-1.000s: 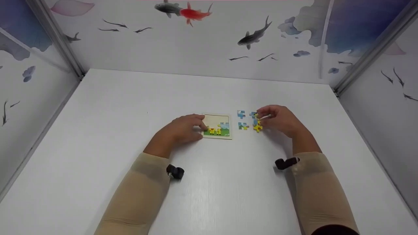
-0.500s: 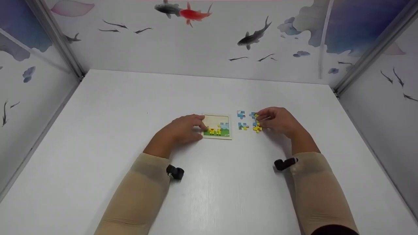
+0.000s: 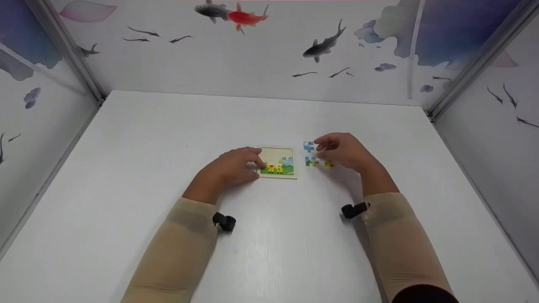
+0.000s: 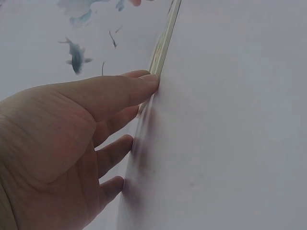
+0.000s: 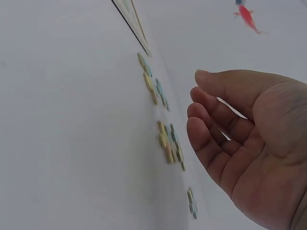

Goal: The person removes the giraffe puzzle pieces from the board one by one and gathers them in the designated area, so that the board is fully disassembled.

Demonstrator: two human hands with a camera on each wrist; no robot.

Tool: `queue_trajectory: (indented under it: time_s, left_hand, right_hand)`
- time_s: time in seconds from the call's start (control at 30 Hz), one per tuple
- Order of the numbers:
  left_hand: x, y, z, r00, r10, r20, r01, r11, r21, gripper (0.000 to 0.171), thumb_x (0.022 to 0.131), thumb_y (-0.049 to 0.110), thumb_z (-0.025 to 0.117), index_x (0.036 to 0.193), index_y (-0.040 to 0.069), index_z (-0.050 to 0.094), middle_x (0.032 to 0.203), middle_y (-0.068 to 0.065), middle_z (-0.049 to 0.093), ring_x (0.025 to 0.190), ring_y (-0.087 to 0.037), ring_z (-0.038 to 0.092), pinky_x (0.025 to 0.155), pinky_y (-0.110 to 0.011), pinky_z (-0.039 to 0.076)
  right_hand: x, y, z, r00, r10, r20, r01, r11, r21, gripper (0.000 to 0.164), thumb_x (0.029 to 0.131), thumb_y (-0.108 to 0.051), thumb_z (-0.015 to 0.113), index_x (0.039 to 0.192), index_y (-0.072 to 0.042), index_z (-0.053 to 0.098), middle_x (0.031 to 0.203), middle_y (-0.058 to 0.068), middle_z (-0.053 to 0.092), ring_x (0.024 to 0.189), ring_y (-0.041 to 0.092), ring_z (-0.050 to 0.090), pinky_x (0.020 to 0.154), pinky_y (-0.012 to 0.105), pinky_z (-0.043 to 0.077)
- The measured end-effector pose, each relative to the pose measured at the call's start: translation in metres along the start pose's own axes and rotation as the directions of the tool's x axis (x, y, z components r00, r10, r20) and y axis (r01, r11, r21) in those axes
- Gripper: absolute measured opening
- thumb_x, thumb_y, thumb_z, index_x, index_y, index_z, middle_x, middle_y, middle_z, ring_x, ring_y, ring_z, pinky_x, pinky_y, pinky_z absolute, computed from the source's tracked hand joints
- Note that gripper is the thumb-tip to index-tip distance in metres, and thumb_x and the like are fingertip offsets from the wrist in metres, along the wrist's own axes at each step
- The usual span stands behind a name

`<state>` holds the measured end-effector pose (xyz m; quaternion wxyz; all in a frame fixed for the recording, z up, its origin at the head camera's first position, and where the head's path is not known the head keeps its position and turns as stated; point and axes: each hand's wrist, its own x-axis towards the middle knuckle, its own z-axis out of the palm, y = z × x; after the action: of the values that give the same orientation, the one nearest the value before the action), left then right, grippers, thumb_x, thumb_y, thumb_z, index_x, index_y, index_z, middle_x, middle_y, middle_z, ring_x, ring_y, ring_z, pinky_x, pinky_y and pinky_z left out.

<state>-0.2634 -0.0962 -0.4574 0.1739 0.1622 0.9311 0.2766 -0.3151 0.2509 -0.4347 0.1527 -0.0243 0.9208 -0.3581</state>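
Note:
A small square wooden puzzle board [image 3: 275, 155] lies flat on the table, with green, yellow and light-blue pieces filling its lower part and bare wood above. My left hand [image 3: 234, 167] holds the board's left side, thumb at the near corner and fingertips at the far corner and over the picture. Its thumb presses the board's edge in the left wrist view. Just right of the board, my right hand [image 3: 343, 151] hovers over loose jigsaw pieces [image 3: 310, 161], fingers loosely bent. In the right wrist view nothing shows between its thumb and fingers, and several pieces [image 5: 165, 142] lie below.
The white table [image 3: 269, 244] runs back to a wall [image 3: 269, 63] printed with fish. Side walls with metal corner posts [image 3: 465, 63] stand left and right. Each sleeve carries a small black wrist camera [image 3: 224, 221].
My right hand has moved left and slightly up, away from the rightmost pieces, and now covers part of the loose group. The left hand stays on the board. The head view has shifted slightly.

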Motion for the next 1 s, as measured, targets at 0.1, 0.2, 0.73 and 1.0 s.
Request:
queue_trajectory:
  time_s: [0.1,0.2,0.73,1.0]
  left_hand:
    - [-0.001,0.0,0.0,1.0,-0.003,0.0,0.003,1.0,-0.011,0.032,0.101,0.027,0.068,0.132,0.033,0.075,0.173,0.016,0.037,0.167,-0.023,0.024,0.137,-0.052,0.021]
    - [-0.001,0.0,0.0,1.0,-0.003,0.001,0.003,1.0,-0.013,0.031,0.101,0.026,0.068,0.131,0.032,0.075,0.173,0.016,0.038,0.167,-0.023,0.025,0.137,-0.051,0.021]
    - [0.005,-0.001,-0.002,1.0,0.022,0.015,-0.022,0.999,0.029,0.029,0.101,0.027,0.071,0.128,0.034,0.076,0.173,0.011,0.039,0.167,-0.024,0.027,0.136,-0.052,0.023]
    - [0.005,0.0,-0.001,1.0,0.021,0.013,-0.021,0.999,0.043,0.029,0.101,0.028,0.071,0.13,0.034,0.076,0.173,0.011,0.039,0.166,-0.025,0.028,0.136,-0.054,0.024]
  right_hand:
    - [0.003,-0.015,0.01,0.999,-0.034,0.037,0.035,0.999,-0.015,0.037,0.096,-0.027,0.082,0.132,-0.029,0.074,0.123,0.001,0.071,0.112,0.025,0.061,0.089,0.033,0.056]
    - [0.004,-0.029,0.021,0.995,-0.057,0.079,0.059,0.998,-0.025,0.041,0.095,-0.027,0.082,0.135,-0.028,0.073,0.124,-0.001,0.072,0.112,0.024,0.064,0.089,0.033,0.057]
    - [0.008,-0.05,0.056,0.977,-0.13,0.17,0.139,0.989,-0.044,0.041,0.094,-0.017,0.081,0.134,-0.027,0.073,0.123,-0.004,0.072,0.118,0.023,0.063,0.104,0.042,0.057]
    - [0.008,-0.05,0.06,0.981,-0.09,0.174,0.118,0.98,-0.158,0.043,0.095,-0.016,0.08,0.135,-0.026,0.073,0.128,-0.001,0.067,0.121,0.024,0.06,0.11,0.047,0.054]
